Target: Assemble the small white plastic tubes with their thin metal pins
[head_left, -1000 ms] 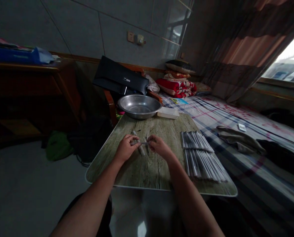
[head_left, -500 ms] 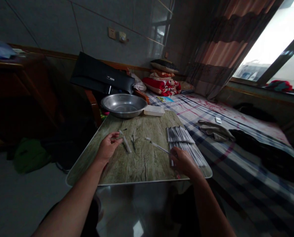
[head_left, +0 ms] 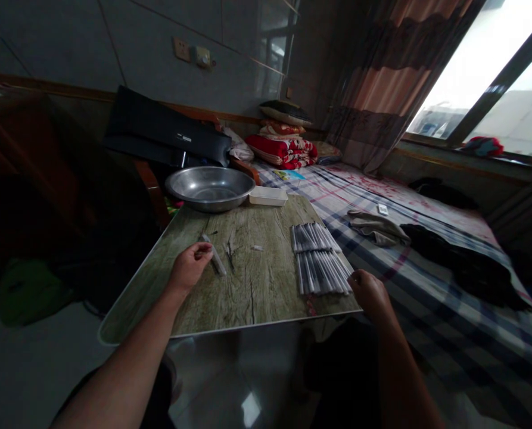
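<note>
Over the left part of the wood-patterned table, my left hand is closed with thumb and fingertips together; whatever they pinch is too small to make out. Just beside its fingertips lies a clear tube, with a thin dark refill-like piece to its right. A small clear cap-like piece lies farther right. My right hand is closed, knuckles up, at the right end of the lower row of pen-like white sticks. An upper row of similar sticks lies behind. What the right fingers hold is hidden.
A steel basin and a white plastic box stand at the table's far edge. To the right is a bed with a checked sheet, a grey cloth and dark clothing. A black case leans behind the basin.
The slim clear stick in my right hand is no longer seen there. That hand has moved right to the end of the lower row. My left hand stays near the tube; the view has shifted.
</note>
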Action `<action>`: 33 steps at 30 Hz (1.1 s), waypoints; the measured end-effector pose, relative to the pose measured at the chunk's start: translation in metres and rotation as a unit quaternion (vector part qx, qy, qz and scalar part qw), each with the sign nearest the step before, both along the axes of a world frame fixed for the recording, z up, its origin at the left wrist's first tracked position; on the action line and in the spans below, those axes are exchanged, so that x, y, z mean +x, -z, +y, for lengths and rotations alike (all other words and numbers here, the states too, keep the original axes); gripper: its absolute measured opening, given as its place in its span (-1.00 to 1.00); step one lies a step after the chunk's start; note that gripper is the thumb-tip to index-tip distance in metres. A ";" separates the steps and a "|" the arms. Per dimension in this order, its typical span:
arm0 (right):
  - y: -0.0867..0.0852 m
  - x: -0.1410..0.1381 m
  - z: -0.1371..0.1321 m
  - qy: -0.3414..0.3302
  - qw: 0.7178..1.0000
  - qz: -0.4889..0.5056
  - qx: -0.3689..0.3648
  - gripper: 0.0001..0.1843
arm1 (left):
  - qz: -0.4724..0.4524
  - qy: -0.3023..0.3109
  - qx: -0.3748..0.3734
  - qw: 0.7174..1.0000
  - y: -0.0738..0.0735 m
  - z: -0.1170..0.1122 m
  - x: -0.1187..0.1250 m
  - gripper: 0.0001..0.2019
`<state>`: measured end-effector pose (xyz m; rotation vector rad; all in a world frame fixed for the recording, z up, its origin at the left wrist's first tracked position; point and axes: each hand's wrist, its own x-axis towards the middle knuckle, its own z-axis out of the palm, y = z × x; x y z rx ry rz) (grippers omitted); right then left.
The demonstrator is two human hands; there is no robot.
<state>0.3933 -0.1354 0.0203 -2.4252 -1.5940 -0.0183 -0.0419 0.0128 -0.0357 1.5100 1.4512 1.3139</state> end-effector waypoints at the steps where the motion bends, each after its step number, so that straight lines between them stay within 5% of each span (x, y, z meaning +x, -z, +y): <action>1: 0.001 0.000 0.002 0.000 1.000 0.000 -0.008 -0.77 | 0.000 -0.001 0.001 1.000 -0.001 0.000 0.000 -0.60; 12: 0.011 -0.003 0.011 0.001 0.999 -0.012 -0.039 -0.76 | 0.012 -0.005 0.000 1.000 0.000 0.001 -0.007 -0.61; 20: 0.003 -0.009 0.015 -0.050 0.997 -0.004 0.067 -0.76 | -0.007 -0.046 0.012 0.999 -0.008 -0.003 -0.007 -0.64; 24: -0.013 -0.058 0.027 -0.135 0.980 0.065 0.131 -0.80 | -0.043 -0.063 0.007 0.997 -0.010 -0.003 -0.008 -0.63; 29: -0.021 -0.151 0.046 -0.332 0.933 0.133 0.034 -0.85 | -0.110 -0.079 -0.013 0.991 -0.016 -0.006 -0.008 -0.64; 33: -0.013 -0.214 0.067 -0.411 0.904 0.109 -0.050 -0.83 | -0.123 -0.095 -0.012 0.988 -0.027 -0.010 -0.009 -0.67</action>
